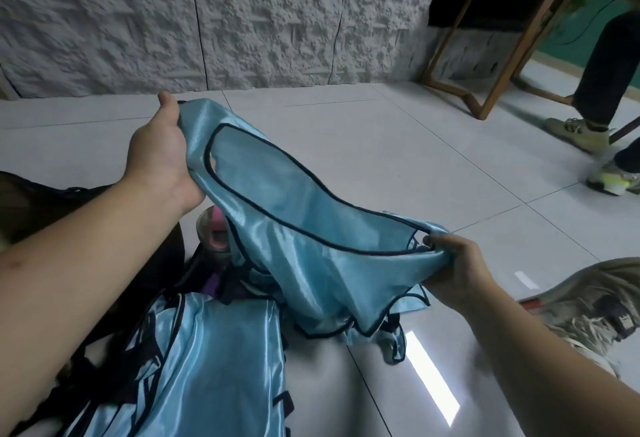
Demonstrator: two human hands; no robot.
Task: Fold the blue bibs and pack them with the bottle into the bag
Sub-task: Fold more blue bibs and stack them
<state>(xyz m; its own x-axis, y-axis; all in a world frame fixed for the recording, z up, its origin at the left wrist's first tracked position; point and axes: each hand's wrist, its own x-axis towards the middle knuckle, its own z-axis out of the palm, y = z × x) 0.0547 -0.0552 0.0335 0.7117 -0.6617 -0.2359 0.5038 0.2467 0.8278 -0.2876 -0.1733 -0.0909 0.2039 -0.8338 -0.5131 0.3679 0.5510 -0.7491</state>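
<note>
Both hands are up off the floor with one blue bib stretched between them across the middle of the frame. The left hand, upper left, grips one end, thumb up and fingers curled into the cloth; the right hand, lower right of centre, pinches the other end bunched under curled fingers. The black-trimmed opening gapes between them and the lower half hangs slack toward the floor. Below it, at the bottom centre, lies a flat stack of blue bibs, and more of them sit crumpled just under the right hand. The bottle, pinkish at the top, peeks out beneath the hanging cloth, next to the dark bag at the left edge; whether it stands in the bag or beside it I cannot tell. To fold this well, I would say: pull the two ends level, shake out the sag so the slippery satin hangs flat, match trim to trim, then bring the hands together for a clean half-fold. A loose grip risks the cloth sliding and twisting. Upper right, a wooden table and a bystander's shoes.
</note>
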